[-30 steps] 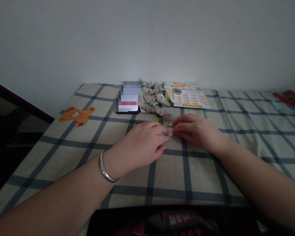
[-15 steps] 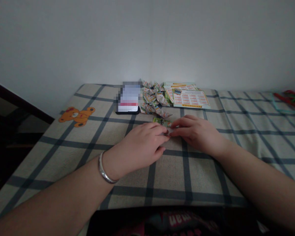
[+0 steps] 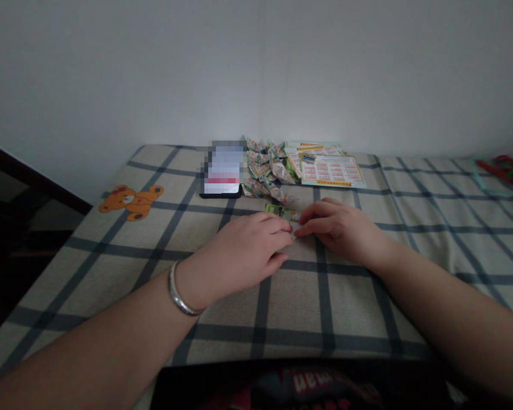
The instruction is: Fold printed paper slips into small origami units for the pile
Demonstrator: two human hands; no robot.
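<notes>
A small piece of printed paper (image 3: 283, 212), green and white, lies on the checked tablecloth (image 3: 294, 302). From the left, my left hand (image 3: 256, 247) presses its closed fingers on the paper, a silver bangle on its wrist. On the other side, my right hand (image 3: 342, 230) pinches the paper's right part between thumb and fingertips. The fingertips of both hands nearly meet over the paper and hide much of it. Just beyond are several folded paper pieces (image 3: 263, 165) in a heap, printed in the same style.
A phone (image 3: 222, 171) with a blurred screen lies left of the folded heap. Printed calendar sheets (image 3: 333, 171) are stacked to its right, near the wall. An orange bear figure (image 3: 131, 202) is at the left table edge. Red and green items (image 3: 511, 173) lie far right.
Both hands stay over the paper with only tiny finger shifts. The fingertips sit slightly apart now, showing a bit more of the paper. The view has shifted very slightly.
</notes>
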